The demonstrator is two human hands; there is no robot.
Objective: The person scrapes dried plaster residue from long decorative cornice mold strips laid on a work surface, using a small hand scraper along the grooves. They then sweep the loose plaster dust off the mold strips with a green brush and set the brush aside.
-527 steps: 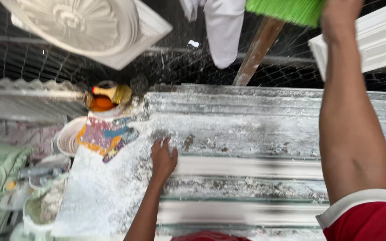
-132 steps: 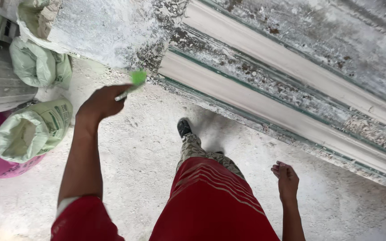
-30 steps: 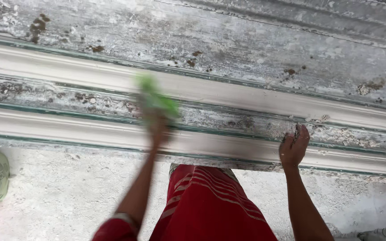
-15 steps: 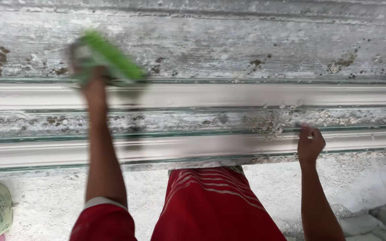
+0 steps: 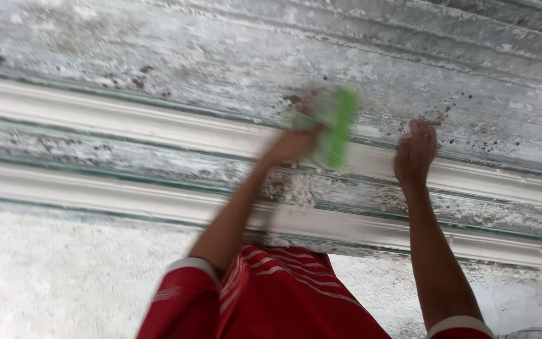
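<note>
green brush [image 5: 337,125] | blurred | tilted upright | over white moulding [image 5: 127,122]

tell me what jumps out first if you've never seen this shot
The bright green brush, blurred, gripped in the left hand at the centre over a long white moulding. To its right, the right hand presses flat on that moulding. Red clothing fills the bottom.

Green brush [image 5: 337,125] and left hand [image 5: 293,145] motion-blurred; grip indistinct; moulding [image 5: 95,116] cut off
</note>
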